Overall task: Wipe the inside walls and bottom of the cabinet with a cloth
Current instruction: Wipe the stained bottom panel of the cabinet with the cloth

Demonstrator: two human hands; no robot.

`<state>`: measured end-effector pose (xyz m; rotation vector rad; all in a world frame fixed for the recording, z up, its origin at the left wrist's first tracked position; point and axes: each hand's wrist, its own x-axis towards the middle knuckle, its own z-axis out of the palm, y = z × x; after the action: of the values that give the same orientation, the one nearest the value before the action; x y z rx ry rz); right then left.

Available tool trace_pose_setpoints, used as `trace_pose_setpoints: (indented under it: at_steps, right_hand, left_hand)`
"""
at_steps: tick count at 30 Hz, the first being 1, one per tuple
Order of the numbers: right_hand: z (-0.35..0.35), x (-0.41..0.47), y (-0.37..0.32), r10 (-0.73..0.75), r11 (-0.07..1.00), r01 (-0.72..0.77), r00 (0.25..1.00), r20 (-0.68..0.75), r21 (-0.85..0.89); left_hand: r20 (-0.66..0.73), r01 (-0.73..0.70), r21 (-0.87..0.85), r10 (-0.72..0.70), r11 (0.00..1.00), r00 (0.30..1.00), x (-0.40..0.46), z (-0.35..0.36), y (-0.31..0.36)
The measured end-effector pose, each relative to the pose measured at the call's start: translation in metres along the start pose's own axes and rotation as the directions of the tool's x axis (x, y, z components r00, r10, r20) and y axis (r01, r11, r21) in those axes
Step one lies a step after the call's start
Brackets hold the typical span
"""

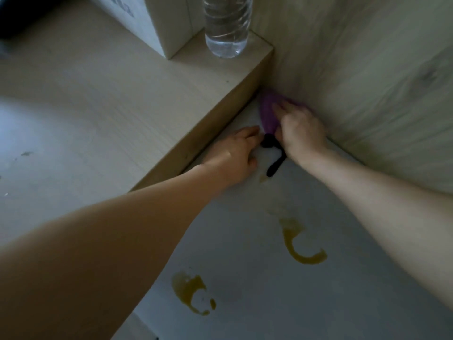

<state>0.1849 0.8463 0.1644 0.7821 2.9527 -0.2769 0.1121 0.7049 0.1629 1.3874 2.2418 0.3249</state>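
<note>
My right hand [297, 133] has its fingers curled on the cloth [268, 111], pressing it into the far corner of the cabinet bottom [245, 229]; my left hand [235, 153] rests there, fingers relaxed and apart. A black mark [274, 165] sits between them. I judge the risk is smearing it, or missing the yellow stains [304, 244] nearer the front edge.

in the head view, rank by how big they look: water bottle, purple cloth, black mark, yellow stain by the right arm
1. water bottle, though its top is cut off by the frame
2. yellow stain, nearer the camera, so unsure against the cloth
3. purple cloth, partly under the right hand
4. black mark
</note>
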Motion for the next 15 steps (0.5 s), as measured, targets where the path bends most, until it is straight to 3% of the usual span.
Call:
trace_pose_setpoints:
  at_steps: [4, 8, 11, 13, 15]
  right_hand:
    - [-0.006, 0.028, -0.022, 0.080, 0.983, -0.082, 0.997, -0.018, -0.162]
    - [0.005, 0.025, -0.032, 0.145, 0.989, -0.147, 0.988, -0.059, -0.024]
    - [0.017, 0.007, -0.049, -0.142, 0.987, 0.139, 0.989, 0.043, 0.082]
    - [0.020, -0.007, -0.056, -0.336, 0.937, 0.322, 0.937, 0.100, 0.133]
    - [0.013, -0.007, -0.049, -0.435, 0.898, 0.419, 0.891, 0.131, 0.136]
  left_hand:
    - [-0.054, 0.077, 0.037, -0.075, 0.996, 0.996, -0.025, -0.006, -0.007]
    - [-0.046, 0.165, 0.089, -0.162, 0.982, 0.986, -0.056, -0.005, -0.016]
    - [-0.045, 0.190, 0.097, -0.186, 0.977, 0.982, -0.068, -0.006, -0.020]
    - [-0.016, 0.182, 0.109, -0.182, 0.977, 0.983, -0.071, -0.004, -0.021]
    - [0.005, 0.189, 0.169, -0.192, 0.967, 0.981, -0.072, 0.001, -0.018]
